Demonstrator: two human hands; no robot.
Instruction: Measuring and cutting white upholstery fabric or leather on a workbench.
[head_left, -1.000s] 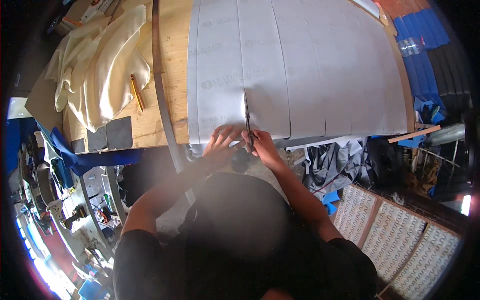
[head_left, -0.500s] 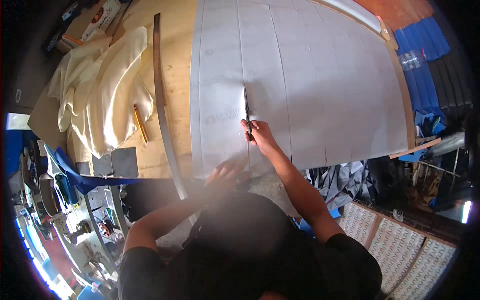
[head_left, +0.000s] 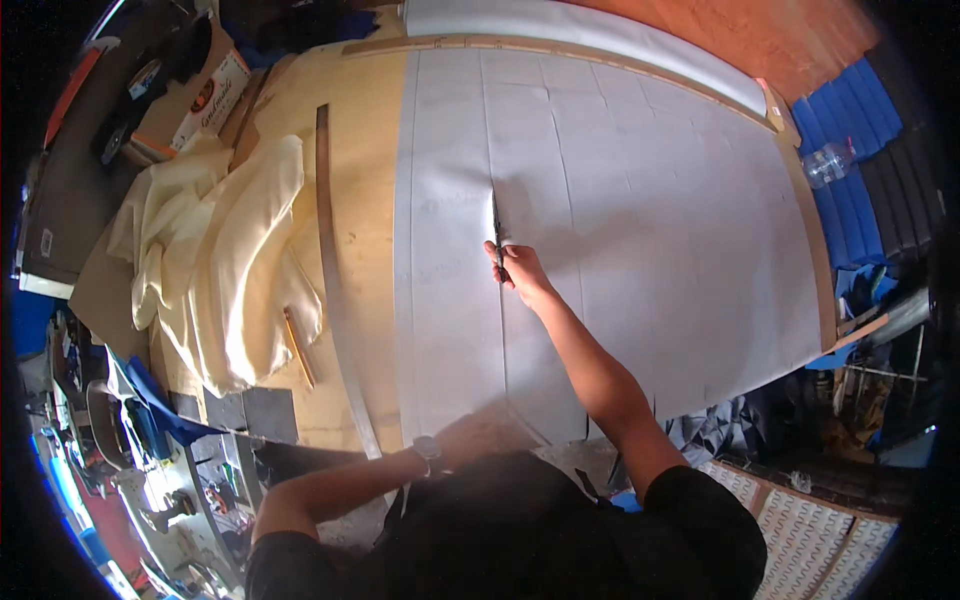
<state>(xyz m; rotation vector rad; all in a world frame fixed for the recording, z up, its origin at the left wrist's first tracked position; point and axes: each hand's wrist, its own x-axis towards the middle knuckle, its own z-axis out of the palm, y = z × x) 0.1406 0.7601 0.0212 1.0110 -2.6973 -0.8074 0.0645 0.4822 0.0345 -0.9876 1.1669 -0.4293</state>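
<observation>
At the frame's centre, the right hand [head_left: 521,268] gripped slim dark scissors [head_left: 498,228], fingers closed around them, blades meeting the broad, smooth grey sheet [head_left: 690,250]. At lower centre was the left hand [head_left: 487,433], too blurred to tell whether its fingers were open.

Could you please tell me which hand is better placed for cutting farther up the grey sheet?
Probably the right hand: it grips the scissors, whose blades point up the grey sheet. The left hand is a blur by the sheet's near edge, well away from the blades.
</observation>
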